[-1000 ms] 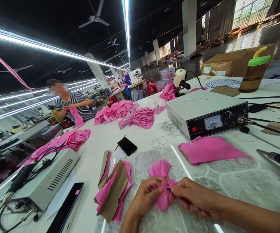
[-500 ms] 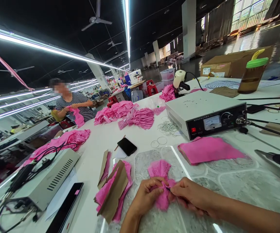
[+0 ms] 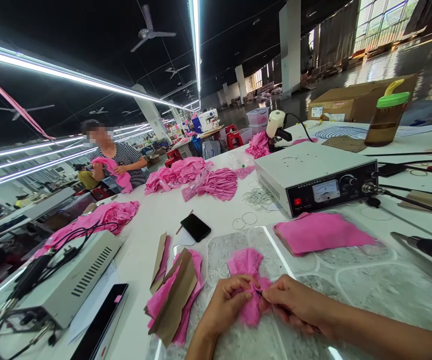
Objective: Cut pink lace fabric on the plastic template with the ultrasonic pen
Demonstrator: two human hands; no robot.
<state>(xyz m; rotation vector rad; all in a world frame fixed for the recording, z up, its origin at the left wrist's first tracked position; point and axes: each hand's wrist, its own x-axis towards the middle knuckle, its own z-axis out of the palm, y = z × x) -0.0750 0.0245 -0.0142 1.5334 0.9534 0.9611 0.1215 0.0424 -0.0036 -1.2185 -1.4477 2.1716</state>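
Note:
A piece of pink fabric (image 3: 251,310), gathered at its middle, lies on the clear mat (image 3: 369,285) in front of me. My left hand (image 3: 229,305) pinches the gathered part between thumb and fingers. From the right, my right hand (image 3: 294,302) is closed around a thin dark pointed tool (image 3: 259,293), with its tip at the gather. Most of this tool is hidden inside the fingers, so its exact kind does not show. Pink pieces with brown paper (image 3: 176,290) lie to the left of my hands, and a flat pink stack (image 3: 324,232) lies beyond the right one.
A control box (image 3: 313,175) with a dial stands at the back right, near a bottle (image 3: 386,120). Another box (image 3: 77,280) with cables is at left. A phone (image 3: 195,227), elastic loops (image 3: 257,198) and scissors (image 3: 426,246) lie around. A co-worker (image 3: 116,160) handles pink fabric across the table.
My hands stay almost in place at the gather. Across the table, the co-worker has lifted the pink fabric higher, toward the chest. The view has shifted very slightly.

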